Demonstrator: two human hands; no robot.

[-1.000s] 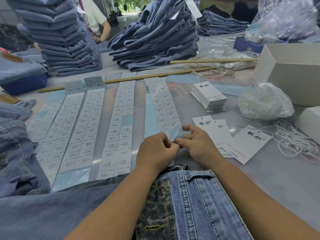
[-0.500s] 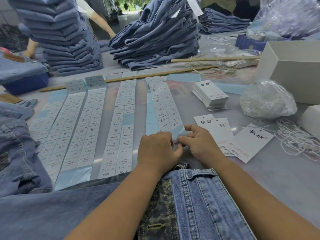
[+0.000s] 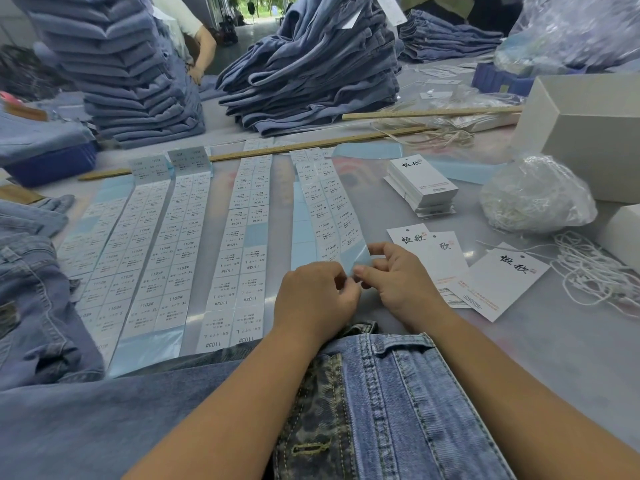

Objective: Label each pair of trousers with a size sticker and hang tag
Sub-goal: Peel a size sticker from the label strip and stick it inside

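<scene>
My left hand (image 3: 313,299) and right hand (image 3: 398,275) pinch the near end of the sticker strip (image 3: 332,216), which looks thin, limp and easily creased, so I should peel by a corner.

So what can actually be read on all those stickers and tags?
"1103#" on the sticker strips; upside down on the strip beside them.
"XL", "L" and "M": size letters on some stickers.
"恒欣" in brush script on the loose hang tags and the tag stack.
The remaining small print is too small to read.
</scene>
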